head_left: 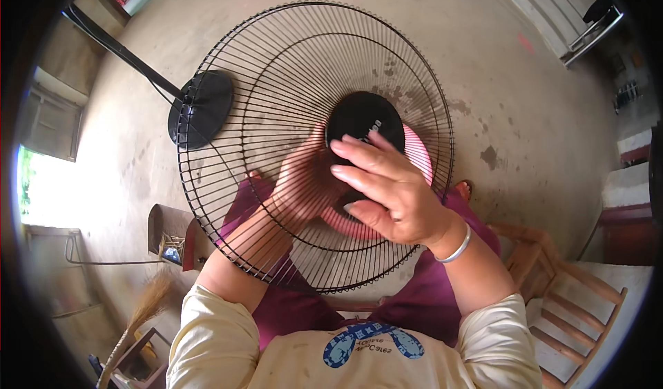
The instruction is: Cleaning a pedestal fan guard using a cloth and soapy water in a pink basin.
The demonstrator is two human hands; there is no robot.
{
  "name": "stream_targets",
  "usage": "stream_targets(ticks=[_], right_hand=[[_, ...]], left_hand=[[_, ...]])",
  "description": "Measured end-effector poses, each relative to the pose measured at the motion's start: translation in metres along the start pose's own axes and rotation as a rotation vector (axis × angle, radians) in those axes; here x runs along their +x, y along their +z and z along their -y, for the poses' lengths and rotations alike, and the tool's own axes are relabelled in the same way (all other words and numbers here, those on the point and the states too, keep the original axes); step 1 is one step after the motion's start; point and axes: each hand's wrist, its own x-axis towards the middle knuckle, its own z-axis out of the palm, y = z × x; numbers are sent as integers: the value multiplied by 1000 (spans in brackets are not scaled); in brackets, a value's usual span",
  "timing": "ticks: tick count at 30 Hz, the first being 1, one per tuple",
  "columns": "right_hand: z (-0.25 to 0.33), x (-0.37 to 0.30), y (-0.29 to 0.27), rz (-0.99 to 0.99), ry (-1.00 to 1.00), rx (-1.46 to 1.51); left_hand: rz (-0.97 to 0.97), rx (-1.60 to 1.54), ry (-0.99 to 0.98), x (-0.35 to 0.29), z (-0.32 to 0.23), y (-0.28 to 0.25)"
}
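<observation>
A round black wire fan grille [297,54] with a black centre cap [366,112] is held up over my lap. My left hand [300,182] is behind the grille, seen through the wires, and grips it close to the cap; most of its fingertips are hidden. In front, my right hand [394,188] has its fingers stretched out over the cap's lower part. Whether these fingers touch the cap I cannot tell. Beneath the grille, between my legs, is a round pink ribbed thing [419,155], partly covered by my hands and the cap.
A black fan stand [200,109] with a round base and tall pole is at the left, partly behind the grille. Nearer lie a dustpan [169,223] and a straw broom [138,313]. A wooden chair [566,313] is at the right. Steps [535,12] are at the far right.
</observation>
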Motion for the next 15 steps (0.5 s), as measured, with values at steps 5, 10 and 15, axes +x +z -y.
stream_targets(ticks=[5,10,15], right_hand=[[-54,-44,-43,-734,471,-28],[-79,-73,-63,-926,1009,170],[-70,-71,-53,-800,1206,776]], left_hand=[[73,-30,-40,7,0,-3],[176,-69,-69,23,-2,-3],[237,-100,-92,24,-5,-7]])
